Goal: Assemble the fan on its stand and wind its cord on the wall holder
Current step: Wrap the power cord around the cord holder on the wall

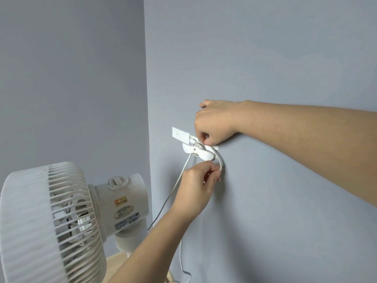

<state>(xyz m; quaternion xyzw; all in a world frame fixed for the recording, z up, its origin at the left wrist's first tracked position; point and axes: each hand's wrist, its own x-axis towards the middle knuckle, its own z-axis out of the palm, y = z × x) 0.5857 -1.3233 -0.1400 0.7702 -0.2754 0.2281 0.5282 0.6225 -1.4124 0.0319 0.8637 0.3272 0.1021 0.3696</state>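
Two hands are working at the wall holder (pixel 201 153), a white bracket stuck on the blue-grey wall (pixel 265 58). The right hand (pixel 216 123) sits on top of the holder, fingers curled down, fingertips pinching the cord (pixel 221 163) where it coils round the holder's middle. The left hand (pixel 196 188) is just below the holder, thumb and fingers closed on a loop of cord hanging from the holder's right side. One strand runs down and left from the holder past the left wrist; another length dangles below. The fan (pixel 51 221) stands well down and left of the holder, dial (pixel 116 181) on top, its base meeting a pale wooden surface (pixel 117 262).
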